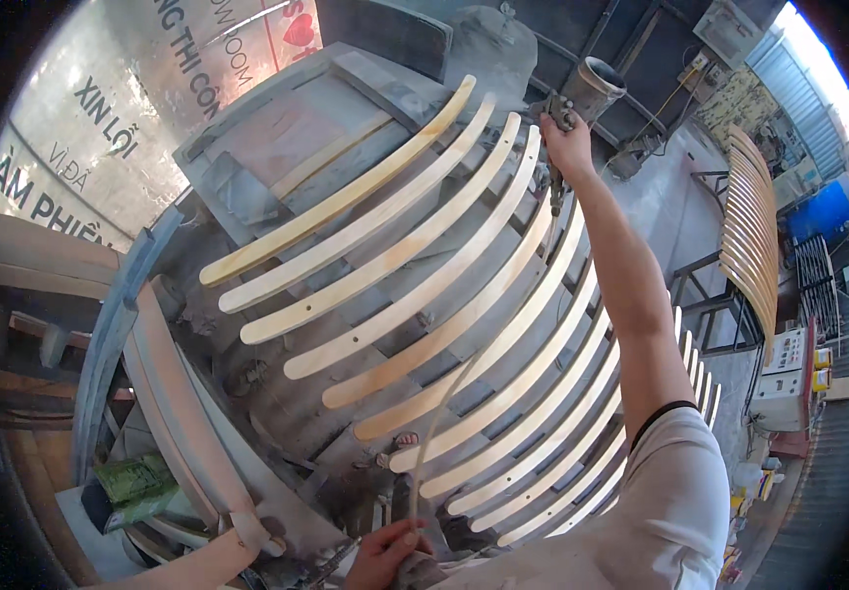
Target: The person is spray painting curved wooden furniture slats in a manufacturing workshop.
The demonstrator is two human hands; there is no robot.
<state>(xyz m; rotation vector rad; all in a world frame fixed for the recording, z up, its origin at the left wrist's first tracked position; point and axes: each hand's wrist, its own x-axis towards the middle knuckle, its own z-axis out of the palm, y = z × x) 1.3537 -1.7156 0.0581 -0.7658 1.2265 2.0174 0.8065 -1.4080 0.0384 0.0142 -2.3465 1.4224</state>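
My right hand [570, 147] is stretched out to the far ends of the slats. Its fingers are wrapped round a spray gun [556, 118] whose nozzle end points down among the slats. A grey metal cup [597, 87] stands above the gun. Below lie several long, curved, pale wooden slats [395, 258], side by side with gaps between; some have small dark holes. At the lower edge, my left hand [385, 553] is closed round a thin, pale hose [452, 393]. That hose runs up over the slats toward the spray gun.
More curved slats [747, 236] lie on a dark metal stand at the right. Large curved pieces [174, 393] and a green bag [139, 487] are at the left. Printed sheeting [120, 98] hangs behind. A blue barrel [818, 211] and a control box [784, 364] stand far right.
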